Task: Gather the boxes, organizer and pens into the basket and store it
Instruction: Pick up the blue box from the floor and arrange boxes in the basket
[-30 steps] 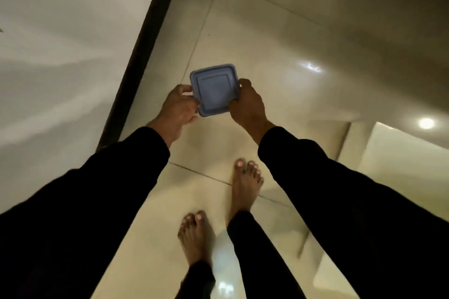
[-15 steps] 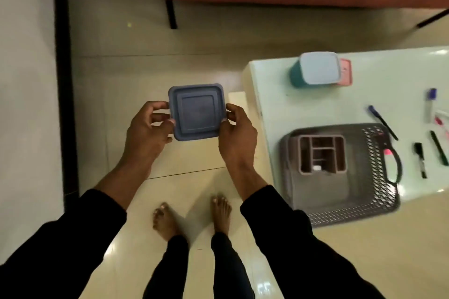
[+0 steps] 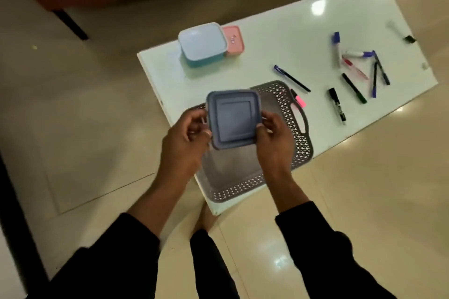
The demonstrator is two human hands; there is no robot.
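fingers point(image 3: 266, 121) of both hands pinch square, smooth-lidded grey box point(image 3: 233, 118) over perforated basket point(image 3: 297, 133).

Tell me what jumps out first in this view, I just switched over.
Both hands, left hand and right hand, hold a grey-blue lidded box above the grey perforated basket at the near edge of the white table. Behind it sit a teal box and a pink box; pens lie scattered to the right.

Matt plastic box point(image 3: 233, 119), perforated plastic basket point(image 3: 300, 138), glossy table point(image 3: 279, 31)
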